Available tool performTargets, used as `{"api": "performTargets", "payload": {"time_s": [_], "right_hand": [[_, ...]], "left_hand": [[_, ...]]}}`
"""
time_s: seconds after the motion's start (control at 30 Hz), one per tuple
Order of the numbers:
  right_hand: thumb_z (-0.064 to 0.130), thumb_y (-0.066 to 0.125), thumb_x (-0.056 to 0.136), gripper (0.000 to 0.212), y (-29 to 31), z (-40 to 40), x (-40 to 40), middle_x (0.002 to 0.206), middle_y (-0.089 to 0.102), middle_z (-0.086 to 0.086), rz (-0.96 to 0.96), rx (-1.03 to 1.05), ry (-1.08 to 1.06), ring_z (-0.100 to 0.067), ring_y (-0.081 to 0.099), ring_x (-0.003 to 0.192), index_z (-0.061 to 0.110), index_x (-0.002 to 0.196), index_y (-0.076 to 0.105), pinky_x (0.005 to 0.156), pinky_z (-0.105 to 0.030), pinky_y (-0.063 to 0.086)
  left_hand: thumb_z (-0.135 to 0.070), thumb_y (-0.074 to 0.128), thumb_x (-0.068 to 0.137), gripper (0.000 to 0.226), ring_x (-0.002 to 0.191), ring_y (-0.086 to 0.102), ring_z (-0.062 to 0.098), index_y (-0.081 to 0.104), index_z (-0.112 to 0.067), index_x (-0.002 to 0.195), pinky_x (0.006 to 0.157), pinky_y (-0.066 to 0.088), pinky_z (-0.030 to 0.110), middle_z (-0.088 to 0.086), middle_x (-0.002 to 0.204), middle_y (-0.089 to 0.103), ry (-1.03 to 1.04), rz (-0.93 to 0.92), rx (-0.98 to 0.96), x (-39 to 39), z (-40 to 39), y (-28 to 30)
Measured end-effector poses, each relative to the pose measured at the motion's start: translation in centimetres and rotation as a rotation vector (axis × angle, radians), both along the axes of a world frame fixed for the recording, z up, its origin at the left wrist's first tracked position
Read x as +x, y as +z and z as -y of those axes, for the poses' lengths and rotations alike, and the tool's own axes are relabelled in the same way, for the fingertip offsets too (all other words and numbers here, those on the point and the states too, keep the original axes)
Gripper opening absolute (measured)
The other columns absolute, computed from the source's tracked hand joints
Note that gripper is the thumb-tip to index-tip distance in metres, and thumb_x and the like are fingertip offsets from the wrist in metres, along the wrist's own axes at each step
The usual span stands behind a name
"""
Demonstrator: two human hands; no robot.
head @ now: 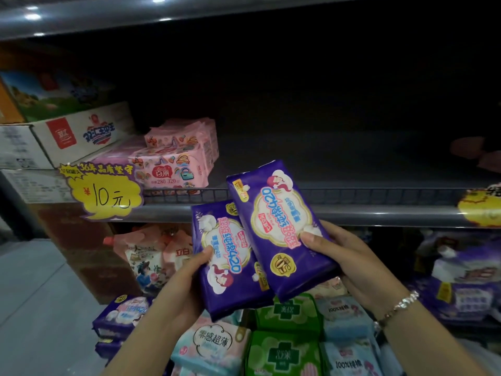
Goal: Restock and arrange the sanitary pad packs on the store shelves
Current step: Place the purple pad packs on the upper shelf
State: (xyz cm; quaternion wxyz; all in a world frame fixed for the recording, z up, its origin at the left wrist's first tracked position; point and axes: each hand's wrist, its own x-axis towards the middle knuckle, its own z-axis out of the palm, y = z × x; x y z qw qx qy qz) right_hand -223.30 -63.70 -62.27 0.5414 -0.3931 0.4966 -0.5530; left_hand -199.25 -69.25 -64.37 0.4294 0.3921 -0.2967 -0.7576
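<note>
Purple "420" pad packs, one (pixel 230 256) in left grip (pixel 189 278), one (pixel 282 226) in right grip (pixel 349 256).

The grey shelf (pixel 379 213) carries pink packs (pixel 173 164) at its left, beside a white carton (pixel 67 137).

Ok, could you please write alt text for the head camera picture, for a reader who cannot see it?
A person holds two purple pad packs, one in the left hand and one in the right hand, the right pack overlapping the left pack. Behind them a dark shelf holds pink packs and a yellow price sign.
</note>
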Motion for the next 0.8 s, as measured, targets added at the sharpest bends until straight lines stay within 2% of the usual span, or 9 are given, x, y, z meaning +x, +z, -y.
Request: {"api": "performTargets", "payload": {"time_s": [0.1, 0.27, 0.4, 0.5, 0.6, 0.73, 0.8], "right_hand": [[0.029, 0.089, 0.054, 0.074, 0.3, -0.1, 0.0, 0.110, 0.072, -0.006, 0.003, -0.023, -0.008, -0.026, 0.071, 0.096, 0.020, 0.122, 0.060, 0.074, -0.036, 0.056], [0.029, 0.077, 0.056, 0.064, 0.3, 0.0, -0.2, 0.104, 0.073, -0.008, 0.055, -0.045, -0.010, -0.024, 0.071, 0.091, 0.017, 0.117, 0.063, 0.070, -0.033, 0.058], [0.030, 0.087, 0.055, 0.069, 0.1, 0.3, -0.5, 0.106, 0.072, -0.012, 0.077, -0.028, 0.006, -0.025, 0.071, 0.091, 0.012, 0.118, 0.064, 0.076, -0.034, 0.058], [0.040, 0.093, 0.037, 0.084, 0.2, 0.5, -0.7, 0.106, 0.072, -0.016, 0.117, -0.026, 0.037, -0.025, 0.070, 0.087, 0.009, 0.111, 0.068, 0.073, -0.033, 0.057], [0.034, 0.088, 0.044, 0.069, 0.7, 0.4, -1.8, 0.102, 0.072, -0.016, 0.049, -0.033, 0.078, -0.022, 0.071, 0.082, 0.010, 0.106, 0.071, 0.069, -0.028, 0.057], [0.044, 0.095, 0.026, 0.082, 1.4, 0.4, -3.4, 0.105, 0.072, -0.014, -0.073, -0.028, 0.203, -0.023, 0.070, 0.088, 0.020, 0.102, 0.075, 0.075, -0.030, 0.057], [0.042, 0.096, 0.022, 0.085, 1.4, 0.8, -4.1, 0.106, 0.072, -0.015, -0.085, -0.015, 0.223, -0.024, 0.070, 0.090, 0.021, 0.102, 0.076, 0.074, -0.031, 0.057]], "left_hand": [[-0.021, 0.057, 0.077, 0.041, 0.082, 0.073, 0.025, 0.062, -0.009, 0.115, 0.069, 0.060, 0.040, 0.015, 0.108, 0.072, 0.024, -0.035, -0.023, 0.0, 0.1, 0.0], [-0.022, 0.056, 0.078, 0.038, 0.087, 0.072, 0.026, 0.062, -0.010, 0.114, 0.074, 0.058, 0.041, 0.015, 0.111, 0.071, 0.029, -0.090, -0.041, 0.0, 0.0, 0.1], [-0.021, 0.056, 0.079, 0.038, 0.087, 0.072, 0.026, 0.063, -0.010, 0.115, 0.074, 0.058, 0.042, 0.014, 0.111, 0.071, 0.042, -0.094, -0.043, -0.1, -0.1, 0.1], [-0.025, 0.059, 0.079, 0.044, 0.091, 0.072, 0.026, 0.062, -0.010, 0.120, 0.077, 0.058, 0.043, 0.014, 0.113, 0.070, 0.026, -0.056, -0.036, 0.1, 0.1, 0.0], [-0.029, 0.060, 0.080, 0.044, 0.090, 0.072, 0.027, 0.063, -0.010, 0.120, 0.076, 0.058, 0.045, 0.015, 0.111, 0.071, 0.048, -0.015, -0.031, 0.7, 0.6, 0.3], [-0.032, 0.059, 0.087, 0.033, 0.074, 0.073, 0.026, 0.063, -0.012, 0.114, 0.066, 0.060, 0.044, 0.016, 0.101, 0.073, 0.110, 0.125, -0.043, 2.5, 1.9, 1.0], [-0.034, 0.060, 0.088, 0.031, 0.069, 0.073, 0.026, 0.062, -0.014, 0.111, 0.059, 0.060, 0.041, 0.014, 0.093, 0.075, 0.108, 0.229, -0.041, 3.9, 2.6, 1.5]]}}
